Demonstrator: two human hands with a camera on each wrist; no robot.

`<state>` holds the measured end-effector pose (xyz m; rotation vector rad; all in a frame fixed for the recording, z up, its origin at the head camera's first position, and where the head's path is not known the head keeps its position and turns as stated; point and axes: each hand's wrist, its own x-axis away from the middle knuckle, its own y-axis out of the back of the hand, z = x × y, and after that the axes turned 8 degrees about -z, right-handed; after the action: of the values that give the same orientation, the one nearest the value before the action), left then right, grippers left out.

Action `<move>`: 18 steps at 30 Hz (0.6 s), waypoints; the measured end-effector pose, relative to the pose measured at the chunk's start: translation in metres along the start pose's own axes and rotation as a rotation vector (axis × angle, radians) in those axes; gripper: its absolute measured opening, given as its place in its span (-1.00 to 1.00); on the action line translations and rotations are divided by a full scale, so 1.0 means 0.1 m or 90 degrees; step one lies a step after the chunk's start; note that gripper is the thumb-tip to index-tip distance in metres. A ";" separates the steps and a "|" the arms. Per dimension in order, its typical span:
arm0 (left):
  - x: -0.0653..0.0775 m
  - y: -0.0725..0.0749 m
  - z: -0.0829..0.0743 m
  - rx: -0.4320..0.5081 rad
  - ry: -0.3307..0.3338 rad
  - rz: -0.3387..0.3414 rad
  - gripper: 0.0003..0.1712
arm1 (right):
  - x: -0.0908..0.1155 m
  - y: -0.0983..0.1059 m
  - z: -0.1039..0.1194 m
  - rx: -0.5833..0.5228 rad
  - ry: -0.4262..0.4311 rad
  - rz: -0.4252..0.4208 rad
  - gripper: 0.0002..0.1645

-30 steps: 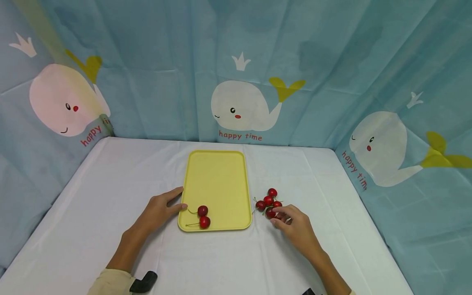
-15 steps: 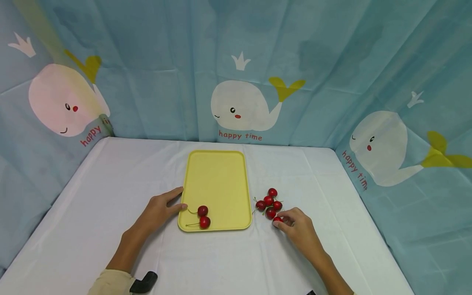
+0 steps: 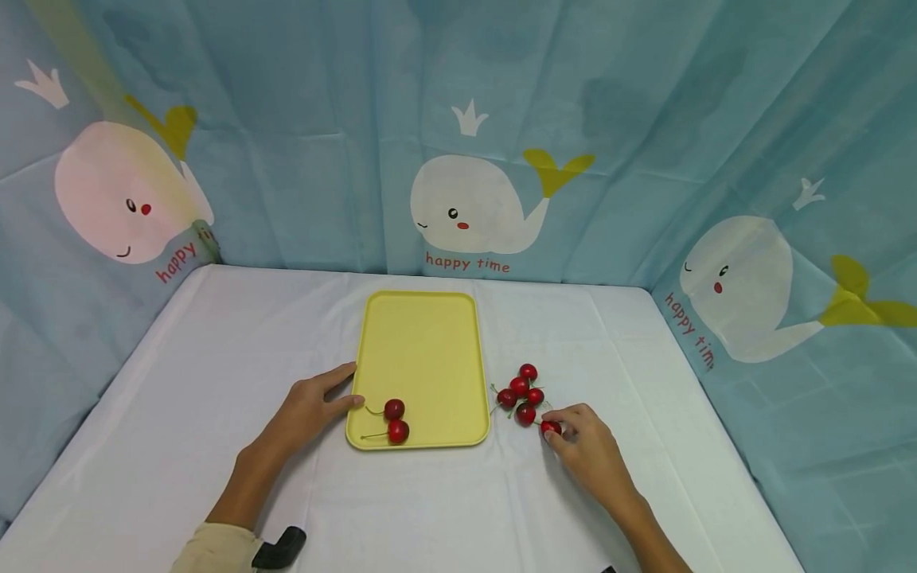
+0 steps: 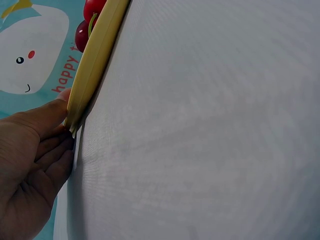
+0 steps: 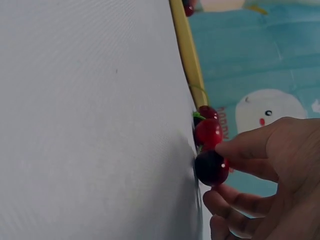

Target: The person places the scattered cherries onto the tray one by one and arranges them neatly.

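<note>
Right hand [image 3: 589, 450] pinches a cherry [image 3: 551, 428]; light pressure should suit it, while the left hand [image 3: 315, 407] rests loosely against the tray [image 3: 423, 342].

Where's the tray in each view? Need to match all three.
Head: tray just below centre, seen from above, left hand at its left edge.
Left wrist: tray upper left, edge-on, slanting down to that hand.
Right wrist: tray top, right of centre, a narrow edge-on strip.
Shared landmark: cherries on the tray, also past its rim in left wrist and, cut off, right wrist.
</note>
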<state>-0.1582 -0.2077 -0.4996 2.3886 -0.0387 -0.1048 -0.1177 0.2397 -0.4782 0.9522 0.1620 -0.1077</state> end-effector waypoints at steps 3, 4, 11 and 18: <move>0.00 -0.01 0.00 -0.003 0.003 -0.001 -0.12 | -0.01 0.01 -0.01 0.003 -0.005 0.003 -0.72; 0.00 -0.01 0.00 -0.005 0.004 -0.001 -0.12 | -0.01 0.01 -0.02 0.005 -0.007 0.004 -0.71; 0.00 -0.01 -0.01 -0.007 0.008 -0.002 -0.12 | -0.02 0.03 -0.02 0.014 -0.020 0.001 -0.83; 0.00 -0.01 -0.02 -0.004 0.008 -0.001 -0.11 | -0.04 0.04 -0.02 0.012 -0.036 -0.010 -0.70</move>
<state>-0.1584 -0.2058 -0.4993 2.3827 -0.0312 -0.0912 -0.1215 0.2437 -0.4758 0.9661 0.1165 -0.1511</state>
